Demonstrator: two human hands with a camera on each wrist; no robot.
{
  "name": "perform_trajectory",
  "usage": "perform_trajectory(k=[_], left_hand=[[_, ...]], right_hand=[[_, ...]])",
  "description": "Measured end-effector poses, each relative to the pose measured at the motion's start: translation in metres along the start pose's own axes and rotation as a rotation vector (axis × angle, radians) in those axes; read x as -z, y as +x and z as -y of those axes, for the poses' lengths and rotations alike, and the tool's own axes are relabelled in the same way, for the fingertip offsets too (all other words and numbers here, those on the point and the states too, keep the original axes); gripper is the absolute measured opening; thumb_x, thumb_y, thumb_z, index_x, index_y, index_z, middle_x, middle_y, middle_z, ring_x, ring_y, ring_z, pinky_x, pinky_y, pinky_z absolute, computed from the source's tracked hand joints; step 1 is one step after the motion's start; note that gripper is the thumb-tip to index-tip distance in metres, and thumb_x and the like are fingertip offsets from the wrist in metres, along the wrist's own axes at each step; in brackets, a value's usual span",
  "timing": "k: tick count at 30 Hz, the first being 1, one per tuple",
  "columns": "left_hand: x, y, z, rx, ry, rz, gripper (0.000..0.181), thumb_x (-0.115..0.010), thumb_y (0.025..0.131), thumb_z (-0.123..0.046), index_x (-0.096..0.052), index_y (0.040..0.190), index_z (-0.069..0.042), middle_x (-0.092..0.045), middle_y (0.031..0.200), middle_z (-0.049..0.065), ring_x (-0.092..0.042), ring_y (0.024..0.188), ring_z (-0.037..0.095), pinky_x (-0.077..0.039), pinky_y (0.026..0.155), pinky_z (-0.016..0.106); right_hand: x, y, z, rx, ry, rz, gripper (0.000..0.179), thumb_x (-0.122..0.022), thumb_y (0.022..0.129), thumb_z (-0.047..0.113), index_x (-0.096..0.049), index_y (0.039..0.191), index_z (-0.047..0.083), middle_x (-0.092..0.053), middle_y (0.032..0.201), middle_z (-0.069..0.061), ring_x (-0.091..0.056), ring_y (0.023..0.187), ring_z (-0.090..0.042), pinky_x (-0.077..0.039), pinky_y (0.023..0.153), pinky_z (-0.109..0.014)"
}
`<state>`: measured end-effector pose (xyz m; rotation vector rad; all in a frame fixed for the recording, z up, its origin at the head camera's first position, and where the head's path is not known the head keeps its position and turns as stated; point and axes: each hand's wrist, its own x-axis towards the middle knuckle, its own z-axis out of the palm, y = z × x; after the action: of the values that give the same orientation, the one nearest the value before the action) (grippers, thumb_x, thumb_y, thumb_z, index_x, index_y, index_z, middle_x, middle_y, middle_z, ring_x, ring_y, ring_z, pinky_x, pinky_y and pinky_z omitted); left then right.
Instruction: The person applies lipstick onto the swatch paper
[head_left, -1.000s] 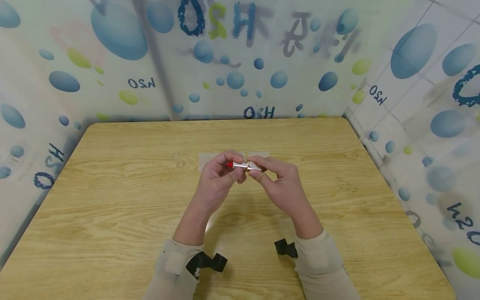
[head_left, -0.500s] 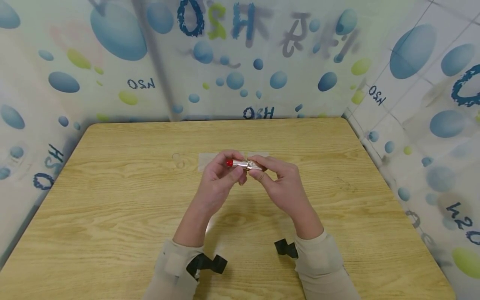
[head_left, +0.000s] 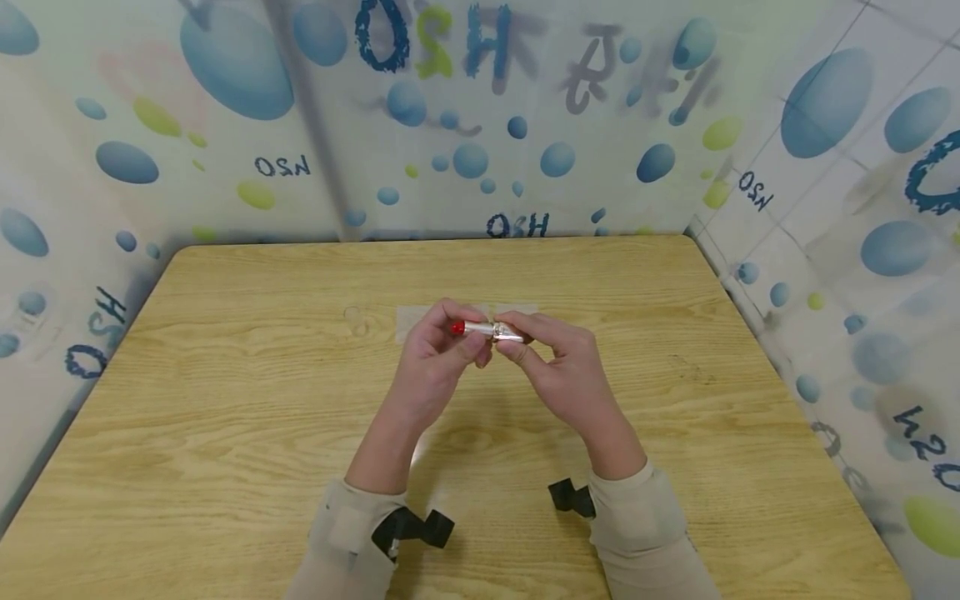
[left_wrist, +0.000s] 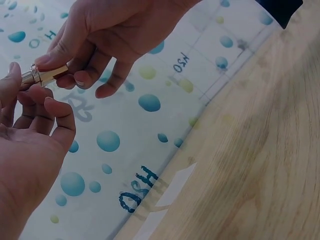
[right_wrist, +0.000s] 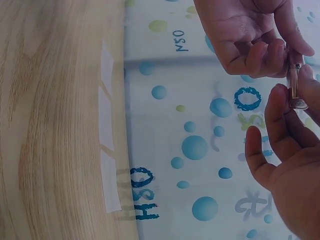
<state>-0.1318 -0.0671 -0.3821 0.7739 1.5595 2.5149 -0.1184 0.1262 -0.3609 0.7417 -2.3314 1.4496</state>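
Note:
A lipstick with a red tip and a shiny silver tube lies nearly level between my hands, above the table. My left hand pinches the tube near its middle, with the red tip pointing left. The base end is held by my right hand between thumb and index finger. Seen from the left wrist, the lipstick's base looks golden, and the red tip is out of sight. In the right wrist view the base shows between both hands' fingertips.
Below the hands spreads a wooden table. Pale tape strips are stuck on it just beyond the hands. A curtain printed with bubbles stands along the far edge. Black camera mounts sit on both sleeves.
Both hands stay in nearly the same place. The red tip shows a little more beside the left fingers than one second ago, and the lipstick's shiny base has turned slightly.

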Motion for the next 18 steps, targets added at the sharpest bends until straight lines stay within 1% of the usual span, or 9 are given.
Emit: perform_trajectory(k=[2,6,8,12,18], left_hand=[[0.0002,0.0000,0.0000,-0.003,-0.007,0.003,0.013,-0.072,0.101,-0.025,-0.065,0.111,-0.021,-0.068,0.095,-0.006,-0.057,0.079,0.010,-0.050,0.074,0.021],[0.0004,-0.0006,0.0002,-0.008,-0.014,0.005,0.011,-0.071,0.102,-0.021,-0.066,0.112,-0.022,-0.068,0.095,-0.006,-0.057,0.079,0.011,-0.050,0.074,0.021],[-0.0002,-0.0008,-0.0001,-0.009,-0.016,0.006,0.013,-0.072,0.100,-0.023,-0.066,0.112,-0.022,-0.068,0.095,-0.006,-0.057,0.079,0.010,-0.051,0.074,0.021],[-0.0011,-0.0008,0.0003,-0.009,-0.028,0.007,0.015,-0.073,0.100,-0.024,-0.066,0.112,-0.022,-0.069,0.096,-0.007,-0.057,0.079,0.010,-0.051,0.074,0.020],[-0.0006,-0.0011,0.0016,-0.003,-0.038,0.006,0.016,-0.074,0.098,-0.028,-0.066,0.111,-0.022,-0.070,0.099,-0.009,-0.057,0.079,0.010,-0.051,0.075,0.020]], right_hand=[[-0.0002,-0.0002,-0.0006,0.005,-0.007,-0.001,0.032,-0.077,0.095,0.006,-0.077,0.127,0.004,-0.081,0.116,-0.009,-0.073,0.095,-0.019,-0.063,0.085,-0.029],[-0.0004,-0.0003,-0.0019,0.018,-0.017,-0.005,0.032,-0.077,0.095,0.006,-0.077,0.127,0.003,-0.081,0.116,-0.010,-0.073,0.094,-0.019,-0.064,0.082,-0.032],[-0.0004,-0.0003,-0.0024,0.022,-0.019,-0.006,0.032,-0.077,0.095,0.005,-0.077,0.126,0.003,-0.081,0.115,-0.010,-0.074,0.094,-0.019,-0.064,0.082,-0.033],[-0.0001,-0.0005,-0.0033,0.028,-0.012,-0.009,0.032,-0.077,0.095,0.005,-0.078,0.126,0.004,-0.081,0.116,-0.010,-0.074,0.095,-0.019,-0.063,0.084,-0.027],[0.0001,-0.0006,-0.0039,0.024,-0.010,-0.013,0.033,-0.078,0.094,0.005,-0.078,0.127,0.005,-0.081,0.116,-0.009,-0.074,0.095,-0.018,-0.062,0.085,-0.024]])
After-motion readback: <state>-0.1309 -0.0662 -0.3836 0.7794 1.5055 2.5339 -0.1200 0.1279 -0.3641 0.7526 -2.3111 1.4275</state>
